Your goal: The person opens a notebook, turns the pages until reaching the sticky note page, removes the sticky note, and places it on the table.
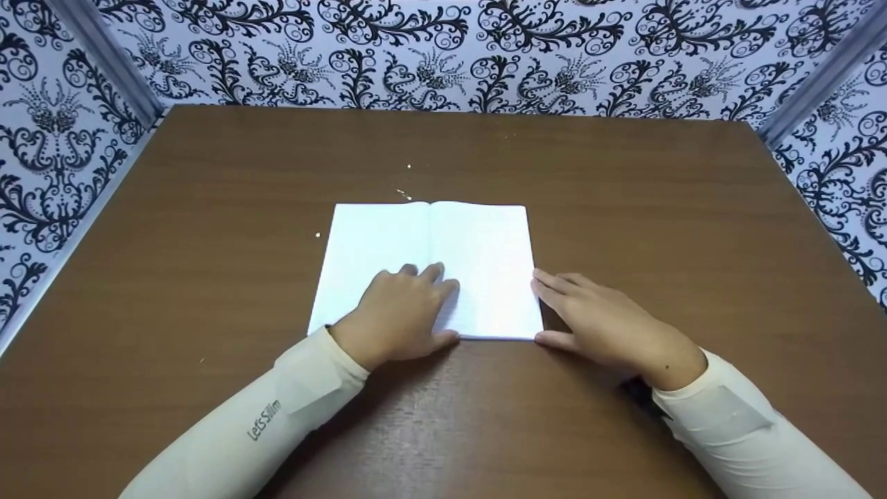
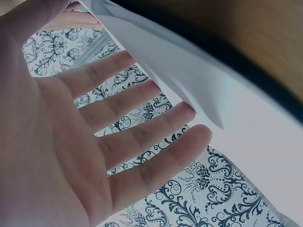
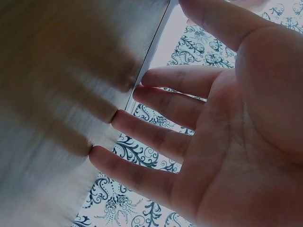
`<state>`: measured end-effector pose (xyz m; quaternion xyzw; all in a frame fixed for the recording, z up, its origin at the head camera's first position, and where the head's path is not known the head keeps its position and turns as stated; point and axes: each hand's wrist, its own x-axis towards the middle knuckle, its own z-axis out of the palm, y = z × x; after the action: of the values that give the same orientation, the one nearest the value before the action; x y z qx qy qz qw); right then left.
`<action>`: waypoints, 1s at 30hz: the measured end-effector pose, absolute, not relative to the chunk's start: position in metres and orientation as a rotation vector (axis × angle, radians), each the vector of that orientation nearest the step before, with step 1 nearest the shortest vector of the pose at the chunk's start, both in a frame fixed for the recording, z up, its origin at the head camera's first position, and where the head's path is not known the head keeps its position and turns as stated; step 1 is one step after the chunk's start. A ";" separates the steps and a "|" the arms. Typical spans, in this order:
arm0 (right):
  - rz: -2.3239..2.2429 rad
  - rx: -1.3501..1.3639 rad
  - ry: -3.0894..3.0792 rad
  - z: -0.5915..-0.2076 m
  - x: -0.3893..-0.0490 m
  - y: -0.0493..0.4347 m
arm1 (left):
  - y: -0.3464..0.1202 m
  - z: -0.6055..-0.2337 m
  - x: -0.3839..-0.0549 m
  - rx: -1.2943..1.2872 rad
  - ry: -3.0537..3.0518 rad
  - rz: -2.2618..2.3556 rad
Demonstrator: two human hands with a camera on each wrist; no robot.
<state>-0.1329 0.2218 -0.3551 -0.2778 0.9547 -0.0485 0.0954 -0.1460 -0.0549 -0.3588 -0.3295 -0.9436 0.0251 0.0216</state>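
An open notebook [image 1: 485,249] with white pages lies flat on the table, its spine running away from me. My left hand [image 1: 398,312] reaches over the lower middle of it, fingertips on the pages near the spine and thumb at the near edge. In the left wrist view the fingers [image 2: 142,132] are spread and fairly straight, their tips against the white paper [image 2: 180,71]. At the notebook's right edge is my right hand [image 1: 610,322], its fingertips and thumb touching that side. The right wrist view shows its fingers [image 3: 142,179] extended, some tips on the tabletop.
The brown wooden table [image 1: 208,277] spreads around the notebook. A few small white specks [image 1: 409,166] lie beyond and left of the notebook. Black-and-white patterned panels [image 1: 429,62] stand along the back and both sides.
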 end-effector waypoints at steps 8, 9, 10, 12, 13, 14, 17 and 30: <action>-0.154 -0.810 2.823 -0.357 -0.134 0.222 | -0.055 -0.357 -0.147 -1.016 -2.988 0.119; -0.155 -0.808 2.821 -0.357 -0.134 0.222 | -0.055 -0.356 -0.147 -1.015 -3.000 0.123; -0.154 -0.810 2.821 -0.357 -0.134 0.222 | -0.055 -0.356 -0.147 -1.014 -3.010 0.123; -0.152 -0.808 2.819 -0.357 -0.134 0.222 | -0.055 -0.355 -0.147 -1.017 -3.030 0.125; -0.151 -0.810 2.819 -0.356 -0.134 0.222 | -0.056 -0.354 -0.146 -1.019 -3.041 0.121; -0.148 -0.811 2.818 -0.356 -0.134 0.222 | -0.056 -0.354 -0.146 -1.021 -3.048 0.115; -0.141 -0.817 2.819 -0.355 -0.134 0.222 | -0.057 -0.353 -0.147 -1.035 -3.050 0.097; -0.148 -0.830 2.821 -0.354 -0.133 0.222 | -0.059 -0.353 -0.149 -1.219 -2.788 -0.024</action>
<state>-0.1329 0.2225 -0.3539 -0.2807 0.9534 -0.0501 0.0985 -0.1491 -0.0594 -0.3535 -0.4001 -0.9151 -0.0079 0.0493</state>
